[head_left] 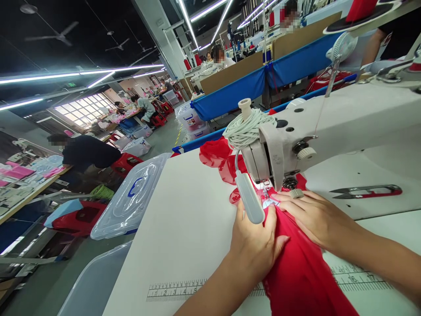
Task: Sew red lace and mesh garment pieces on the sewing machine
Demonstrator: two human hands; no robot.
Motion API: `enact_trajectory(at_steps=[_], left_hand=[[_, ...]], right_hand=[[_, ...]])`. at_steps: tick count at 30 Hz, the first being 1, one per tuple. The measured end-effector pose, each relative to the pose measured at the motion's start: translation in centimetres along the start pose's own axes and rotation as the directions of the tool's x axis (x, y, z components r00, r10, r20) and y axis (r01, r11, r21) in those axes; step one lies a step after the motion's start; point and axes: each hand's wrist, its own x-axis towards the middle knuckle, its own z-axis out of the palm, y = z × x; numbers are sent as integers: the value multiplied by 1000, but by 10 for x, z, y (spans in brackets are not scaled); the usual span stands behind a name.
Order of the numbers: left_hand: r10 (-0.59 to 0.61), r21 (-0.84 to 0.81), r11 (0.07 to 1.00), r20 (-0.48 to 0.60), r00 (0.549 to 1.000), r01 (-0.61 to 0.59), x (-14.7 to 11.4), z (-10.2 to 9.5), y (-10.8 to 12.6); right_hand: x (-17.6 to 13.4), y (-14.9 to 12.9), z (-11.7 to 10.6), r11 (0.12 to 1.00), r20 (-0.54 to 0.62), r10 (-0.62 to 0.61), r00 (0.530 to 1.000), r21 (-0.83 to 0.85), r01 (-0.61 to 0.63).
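Red fabric (299, 267) runs from the table's front edge up under the presser foot (265, 193) of a white sewing machine (355, 118). My left hand (255, 237) grips the fabric's left side just in front of the foot, its thumb lying on the cloth. Flat on the fabric to the right of the needle area rests my right hand (305, 213), fingers stretched toward the foot. A small white piece like a label (269, 202) shows between the hands. The grey lamp head (250, 199) partly hides my left fingers.
Thread snips (368, 191) lie on the machine bed at right. More red pieces (217, 153) are behind the needle. A printed ruler (174, 290) crosses the white table (184, 210). Lidded plastic boxes (131, 197) stand left; people work at other machines beyond.
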Motion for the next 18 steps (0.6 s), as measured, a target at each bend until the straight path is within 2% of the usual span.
enact_trajectory(at_steps=[8, 12, 14, 16, 18], left_hand=[[-22, -90, 996, -27, 999, 19, -1, 6, -4], [-7, -220, 975, -130, 992, -22, 6, 7, -25], [-51, -282, 959, -154, 987, 6, 11, 7, -36], [-109, -291, 953, -67, 992, 85, 11, 4, -41], [-194, -199, 957, 98, 976, 210, 7, -4, -36]], right_hand=[[-2, 1, 2, 999, 54, 25, 998, 42, -27], [-8, 2, 7, 998, 24, 21, 999, 53, -22], [-10, 3, 8, 997, -10, 13, 1000, 73, -12], [-13, 5, 7, 993, -20, 9, 1000, 121, -6], [-15, 6, 3, 985, -24, 8, 1000, 174, -3]])
